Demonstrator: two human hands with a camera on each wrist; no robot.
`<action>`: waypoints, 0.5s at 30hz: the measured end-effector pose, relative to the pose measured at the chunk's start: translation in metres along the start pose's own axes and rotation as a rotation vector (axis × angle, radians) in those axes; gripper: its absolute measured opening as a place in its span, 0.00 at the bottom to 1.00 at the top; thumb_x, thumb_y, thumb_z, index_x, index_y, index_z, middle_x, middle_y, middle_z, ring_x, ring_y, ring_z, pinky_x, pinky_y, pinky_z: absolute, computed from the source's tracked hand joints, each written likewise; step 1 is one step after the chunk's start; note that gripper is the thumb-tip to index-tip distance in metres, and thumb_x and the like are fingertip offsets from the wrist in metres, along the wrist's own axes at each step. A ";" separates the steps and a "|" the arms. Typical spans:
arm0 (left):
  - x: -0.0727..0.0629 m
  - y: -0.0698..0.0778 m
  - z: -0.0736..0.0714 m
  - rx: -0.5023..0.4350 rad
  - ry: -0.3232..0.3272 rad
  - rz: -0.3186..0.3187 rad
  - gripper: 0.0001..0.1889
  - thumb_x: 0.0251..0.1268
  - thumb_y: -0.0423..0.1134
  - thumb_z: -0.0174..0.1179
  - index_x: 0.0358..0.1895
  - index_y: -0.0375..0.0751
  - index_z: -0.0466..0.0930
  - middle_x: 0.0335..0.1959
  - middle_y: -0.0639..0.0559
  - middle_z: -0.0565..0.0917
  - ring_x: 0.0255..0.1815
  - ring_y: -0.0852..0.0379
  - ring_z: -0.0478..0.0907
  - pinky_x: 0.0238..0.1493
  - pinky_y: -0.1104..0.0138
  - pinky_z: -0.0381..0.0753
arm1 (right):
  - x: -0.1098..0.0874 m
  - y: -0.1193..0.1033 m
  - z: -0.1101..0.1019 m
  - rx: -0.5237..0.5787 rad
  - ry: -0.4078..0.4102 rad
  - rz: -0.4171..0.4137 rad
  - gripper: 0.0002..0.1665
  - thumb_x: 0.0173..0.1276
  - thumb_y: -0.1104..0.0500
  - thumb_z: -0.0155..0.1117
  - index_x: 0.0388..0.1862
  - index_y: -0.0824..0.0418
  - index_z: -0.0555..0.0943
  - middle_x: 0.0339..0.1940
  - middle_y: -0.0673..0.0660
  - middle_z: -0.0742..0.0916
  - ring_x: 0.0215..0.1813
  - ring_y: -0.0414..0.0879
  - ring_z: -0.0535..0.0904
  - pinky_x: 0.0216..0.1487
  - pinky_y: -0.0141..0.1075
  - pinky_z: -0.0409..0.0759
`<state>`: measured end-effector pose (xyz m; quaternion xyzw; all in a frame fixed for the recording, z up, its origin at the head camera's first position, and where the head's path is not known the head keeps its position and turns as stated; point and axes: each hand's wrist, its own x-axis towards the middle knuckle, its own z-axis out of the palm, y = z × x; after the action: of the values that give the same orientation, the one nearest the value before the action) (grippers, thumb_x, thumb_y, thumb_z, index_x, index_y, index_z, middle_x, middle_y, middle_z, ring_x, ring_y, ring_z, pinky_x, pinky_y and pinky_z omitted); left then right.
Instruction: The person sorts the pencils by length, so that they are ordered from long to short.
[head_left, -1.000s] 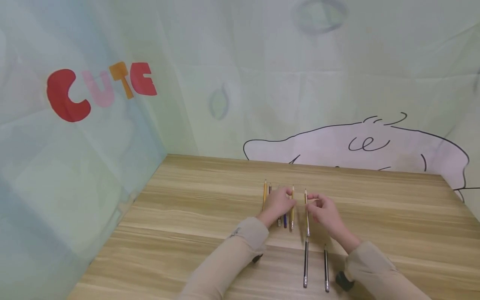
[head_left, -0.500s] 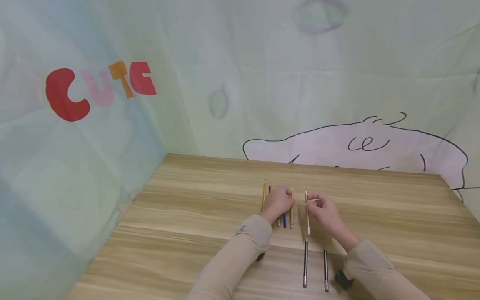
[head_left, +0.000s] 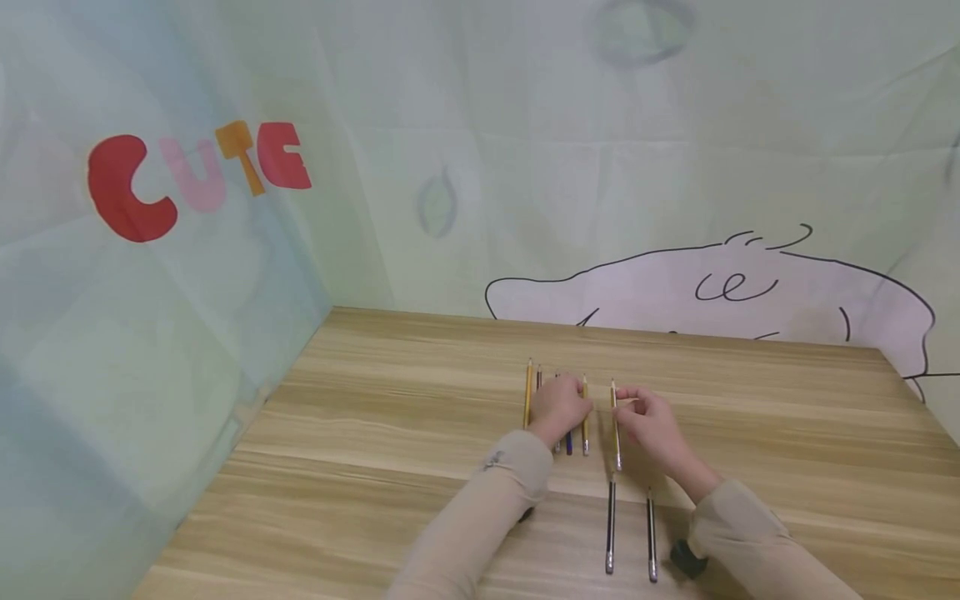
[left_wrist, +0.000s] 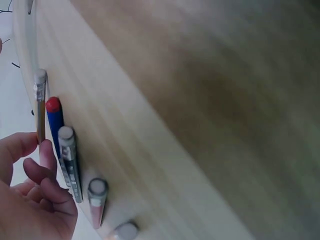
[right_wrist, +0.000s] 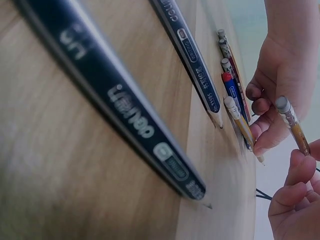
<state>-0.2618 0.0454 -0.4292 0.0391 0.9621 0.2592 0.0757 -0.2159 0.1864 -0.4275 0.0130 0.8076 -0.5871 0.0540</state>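
My left hand [head_left: 561, 408] pinches a yellow pencil [head_left: 586, 437] between thumb and finger at the right end of a row of pencils. In the left wrist view this pencil [left_wrist: 41, 117] shows its eraser end, beside a blue pencil with a red end [left_wrist: 55, 119]. My right hand [head_left: 652, 425] pinches another yellow pencil [head_left: 617, 433], tip pointing away, across a small gap. Its silver ferrule and grey eraser [right_wrist: 283, 104] stand out in the right wrist view. The left hand covers part of the row.
Two black pencils [head_left: 611, 525] [head_left: 652, 537] lie nearer me, below the right hand. At the row's left end lies a yellow pencil [head_left: 528, 392], with a dark pencil [head_left: 538, 377] beside it. The wood-grain table [head_left: 360, 433] meets a printed cloth backdrop [head_left: 420, 167] behind.
The left forearm has swung slightly right, and the pencil in the left hand has shifted a little away from me. The right hand and its pencil have hardly moved.
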 end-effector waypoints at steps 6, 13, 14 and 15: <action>0.001 0.000 0.003 -0.005 0.008 -0.011 0.15 0.50 0.46 0.59 0.14 0.49 0.65 0.09 0.59 0.64 0.10 0.63 0.61 0.11 0.73 0.59 | 0.000 0.000 -0.001 0.016 -0.002 0.002 0.20 0.58 0.67 0.53 0.50 0.72 0.66 0.19 0.48 0.72 0.14 0.34 0.62 0.16 0.27 0.62; 0.000 0.002 0.004 0.019 0.015 -0.017 0.14 0.50 0.45 0.59 0.15 0.49 0.66 0.10 0.58 0.66 0.10 0.62 0.62 0.11 0.72 0.59 | 0.001 0.002 -0.002 0.022 0.002 0.000 0.19 0.58 0.67 0.53 0.49 0.73 0.66 0.19 0.49 0.73 0.14 0.34 0.62 0.16 0.27 0.62; 0.000 0.003 0.004 0.027 0.017 -0.022 0.13 0.50 0.46 0.59 0.15 0.49 0.66 0.10 0.58 0.66 0.10 0.62 0.63 0.12 0.72 0.60 | 0.001 0.002 -0.002 0.025 0.002 -0.001 0.19 0.58 0.67 0.53 0.49 0.73 0.66 0.19 0.49 0.73 0.14 0.34 0.62 0.16 0.27 0.62; 0.000 0.003 0.004 0.037 0.019 -0.026 0.13 0.49 0.46 0.59 0.16 0.49 0.67 0.11 0.58 0.67 0.11 0.62 0.63 0.12 0.71 0.60 | 0.001 0.002 -0.002 0.028 0.002 -0.002 0.19 0.58 0.68 0.53 0.49 0.73 0.66 0.19 0.49 0.73 0.14 0.34 0.61 0.16 0.27 0.62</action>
<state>-0.2611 0.0502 -0.4311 0.0256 0.9678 0.2406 0.0689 -0.2166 0.1885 -0.4290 0.0135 0.7994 -0.5984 0.0526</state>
